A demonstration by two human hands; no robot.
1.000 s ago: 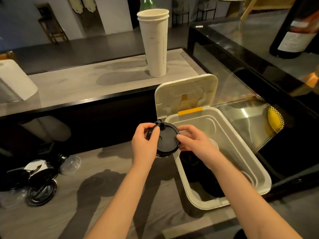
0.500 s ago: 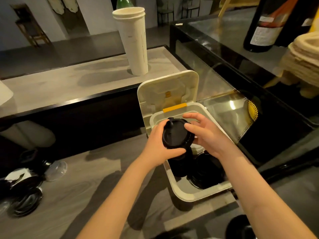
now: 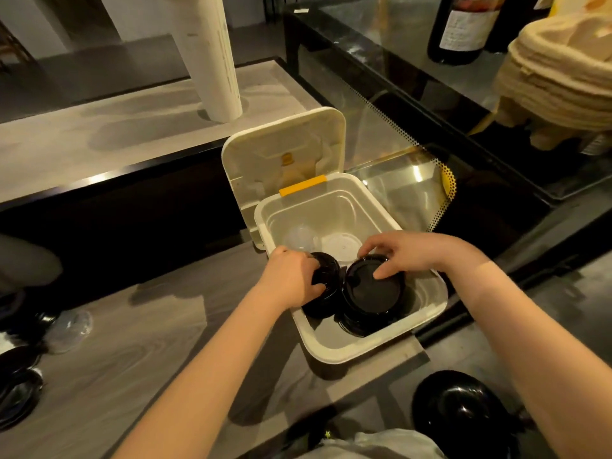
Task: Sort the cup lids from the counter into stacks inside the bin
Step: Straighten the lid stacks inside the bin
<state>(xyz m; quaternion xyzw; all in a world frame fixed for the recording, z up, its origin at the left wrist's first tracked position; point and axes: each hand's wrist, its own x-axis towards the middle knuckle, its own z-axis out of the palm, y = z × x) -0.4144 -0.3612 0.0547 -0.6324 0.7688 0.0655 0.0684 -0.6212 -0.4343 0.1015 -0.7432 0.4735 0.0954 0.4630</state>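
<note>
Inside the bin (image 3: 364, 350), left hand (image 3: 291, 279) grips a small black lid (image 3: 328, 276), right hand (image 3: 414, 256) pinches a large black lid (image 3: 374, 293) atop its stack; loose lids (image 3: 20, 392) wait left of the bin.

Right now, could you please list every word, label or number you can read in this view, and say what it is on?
Nothing here can be read for certain.
Pale label on the dark bottle: lines of print, too blurred to read.
Small yellow mark on the open bin lid: too small to read.
</note>
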